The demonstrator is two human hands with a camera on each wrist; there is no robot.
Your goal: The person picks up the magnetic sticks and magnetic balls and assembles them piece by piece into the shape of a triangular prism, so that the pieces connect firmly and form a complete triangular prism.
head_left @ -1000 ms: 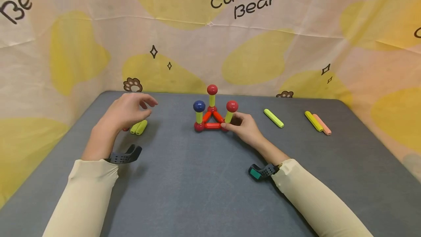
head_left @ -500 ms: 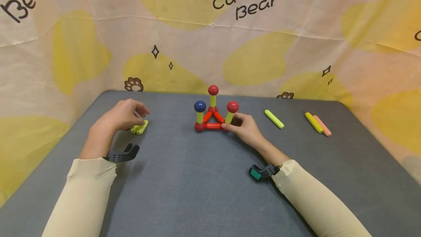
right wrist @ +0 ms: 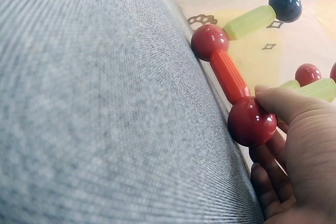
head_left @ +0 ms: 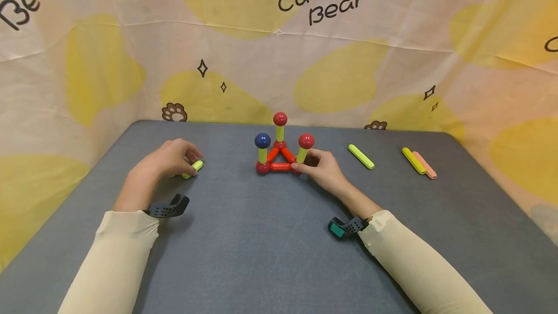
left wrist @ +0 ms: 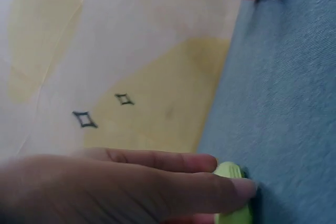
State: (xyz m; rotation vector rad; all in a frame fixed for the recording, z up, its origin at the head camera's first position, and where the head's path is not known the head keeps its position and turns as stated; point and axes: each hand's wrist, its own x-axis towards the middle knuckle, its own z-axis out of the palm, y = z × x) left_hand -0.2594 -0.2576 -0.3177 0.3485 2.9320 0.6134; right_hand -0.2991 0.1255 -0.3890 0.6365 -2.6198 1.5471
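A small frame of magnetic sticks and balls stands mid-table: red sticks [head_left: 280,166] form a triangle between red balls [head_left: 263,167], and yellow-green uprights bear a blue ball [head_left: 263,140] and two red balls [head_left: 306,141]. My right hand [head_left: 321,168] holds its front right corner, thumb and fingers about the lower red ball [right wrist: 252,121]. To the left, my left hand [head_left: 170,161] pinches a yellow-green magnetic stick [head_left: 198,165] low at the table. In the left wrist view that stick [left wrist: 234,216] shows between thumb and fingers. Whatever lies under the left palm is hidden.
Right of the frame lies a yellow-green stick [head_left: 361,156]. Farther right, a yellow stick [head_left: 413,161] and a pink stick [head_left: 425,165] lie side by side. A printed cloth [head_left: 244,62] rises behind the grey table [head_left: 261,246].
My left hand has come down onto the yellow-green sticks and now pinches one, which has turned slightly. The right hand stays at the frame's corner.
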